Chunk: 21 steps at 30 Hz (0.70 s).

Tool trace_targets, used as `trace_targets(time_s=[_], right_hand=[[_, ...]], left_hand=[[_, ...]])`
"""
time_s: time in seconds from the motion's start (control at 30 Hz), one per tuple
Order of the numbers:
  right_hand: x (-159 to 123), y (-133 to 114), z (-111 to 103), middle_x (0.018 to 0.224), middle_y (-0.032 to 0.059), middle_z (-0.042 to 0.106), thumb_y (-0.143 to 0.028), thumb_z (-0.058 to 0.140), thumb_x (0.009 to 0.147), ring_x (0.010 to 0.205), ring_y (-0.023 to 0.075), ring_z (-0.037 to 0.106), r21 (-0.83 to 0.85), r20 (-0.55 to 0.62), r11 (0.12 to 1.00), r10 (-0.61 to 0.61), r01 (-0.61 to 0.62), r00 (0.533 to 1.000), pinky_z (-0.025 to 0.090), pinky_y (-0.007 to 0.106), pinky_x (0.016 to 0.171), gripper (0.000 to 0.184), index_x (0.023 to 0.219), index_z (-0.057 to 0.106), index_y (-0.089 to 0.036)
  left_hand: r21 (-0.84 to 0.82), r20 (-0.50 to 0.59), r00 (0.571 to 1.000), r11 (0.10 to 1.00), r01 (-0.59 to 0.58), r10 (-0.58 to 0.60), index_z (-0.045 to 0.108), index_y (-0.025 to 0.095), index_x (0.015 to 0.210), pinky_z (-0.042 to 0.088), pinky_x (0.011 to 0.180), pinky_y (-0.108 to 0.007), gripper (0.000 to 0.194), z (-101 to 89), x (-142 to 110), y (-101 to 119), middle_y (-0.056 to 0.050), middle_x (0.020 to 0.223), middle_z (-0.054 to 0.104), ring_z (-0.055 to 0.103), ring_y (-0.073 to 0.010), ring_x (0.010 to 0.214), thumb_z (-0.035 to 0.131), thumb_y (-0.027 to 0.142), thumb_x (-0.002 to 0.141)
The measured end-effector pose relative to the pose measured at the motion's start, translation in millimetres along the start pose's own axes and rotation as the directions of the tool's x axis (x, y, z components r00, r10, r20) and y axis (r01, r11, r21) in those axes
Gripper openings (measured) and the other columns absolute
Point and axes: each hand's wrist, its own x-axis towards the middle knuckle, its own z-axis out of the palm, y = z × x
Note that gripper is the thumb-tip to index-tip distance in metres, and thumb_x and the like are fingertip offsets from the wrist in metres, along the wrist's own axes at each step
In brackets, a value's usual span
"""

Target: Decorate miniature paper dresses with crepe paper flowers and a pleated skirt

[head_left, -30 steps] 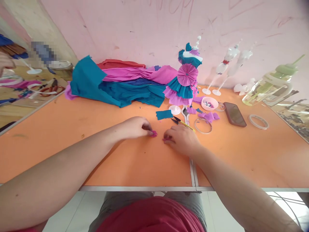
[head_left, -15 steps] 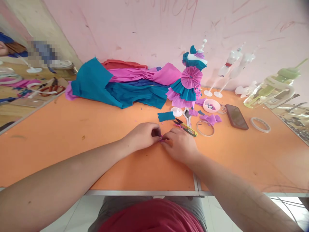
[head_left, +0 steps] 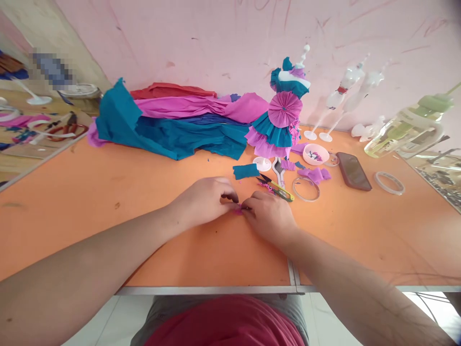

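A small piece of purple crepe paper sits between my hands, low over the orange table, mostly hidden by fingertips. My left hand meets it from the left with thumb and fingertips, a gap showing between index finger and thumb. From the other side my right hand pinches it, fingers curled. Just beyond lie yellow-handled thread snips, blades pointing left, and a teal paper strip. Behind them stands a doll figure dressed in teal and purple pleated paper, on a white round base.
Teal crepe paper and other colored sheets lie along the wall. To the right are a pink bowl, purple scraps, tape rolls, a phone, two bare doll figures and a bottle.
My left hand's fingers have lifted slightly away from its thumb. More of the purple paper shows between my hands. The camera view has shifted a little.
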Motion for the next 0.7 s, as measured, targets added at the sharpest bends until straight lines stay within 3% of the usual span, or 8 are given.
trace_targets(time_s=[0.17, 0.37, 0.5, 0.7], right_hand=[[3.5, 4.6, 5.5, 0.095, 0.0042, 0.067, -0.031, 0.046, 0.097, 0.082, 0.0179, 0.061, -0.050, -0.012, 0.996, -0.080, 0.079, 0.997, 0.034, 0.029, 0.057, 0.027, 0.101, 0.072, -0.025], [7.0, 8.4, 5.4, 0.099, 0.0071, 0.065, -0.010, 0.043, 0.093, 0.082, 0.0180, 0.057, -0.198, 0.035, 0.941, -0.271, 0.272, 0.962, 0.027, 0.030, 0.051, 0.026, 0.101, 0.066, -0.019], [3.4, 6.0, 0.9, 0.096, 0.0074, 0.064, -0.007, 0.041, 0.093, 0.079, 0.0182, 0.055, -0.239, 0.044, 0.938, -0.250, 0.253, 0.967, 0.027, 0.029, 0.051, 0.029, 0.098, 0.067, -0.019], [-0.3, 4.8, 0.5, 0.095, 0.0088, 0.066, -0.017, 0.044, 0.095, 0.078, 0.0184, 0.056, -0.190, 0.024, 0.963, -0.188, 0.189, 0.982, 0.029, 0.030, 0.052, 0.026, 0.103, 0.068, -0.020]], left_hand=[[0.037, 0.073, 0.997, 0.999, -0.027, 0.024, 0.076, 0.021, 0.091, 0.047, 0.078, -0.028, 0.021, 9.8, -2.8, 2.3, -0.002, 0.095, 0.071, 0.064, -0.0181, 0.088, 0.056, 0.025, 0.087], [0.025, 0.106, 0.994, 1.000, 0.016, -0.019, 0.075, 0.023, 0.090, 0.050, 0.081, -0.031, 0.017, 7.1, -0.2, -8.3, -0.002, 0.098, 0.072, 0.065, -0.0206, 0.089, 0.062, 0.030, 0.081], [0.045, 0.061, 0.998, 0.999, -0.009, 0.007, 0.076, 0.021, 0.087, 0.049, 0.079, -0.031, 0.018, 8.9, -2.3, -2.2, -0.004, 0.096, 0.071, 0.065, -0.0201, 0.088, 0.059, 0.025, 0.084], [0.189, 0.013, 0.994, 0.976, -0.110, 0.109, 0.078, 0.022, 0.091, 0.047, 0.078, -0.033, 0.024, 10.2, -6.3, 10.6, -0.004, 0.090, 0.070, 0.064, -0.0200, 0.084, 0.054, 0.023, 0.090]])
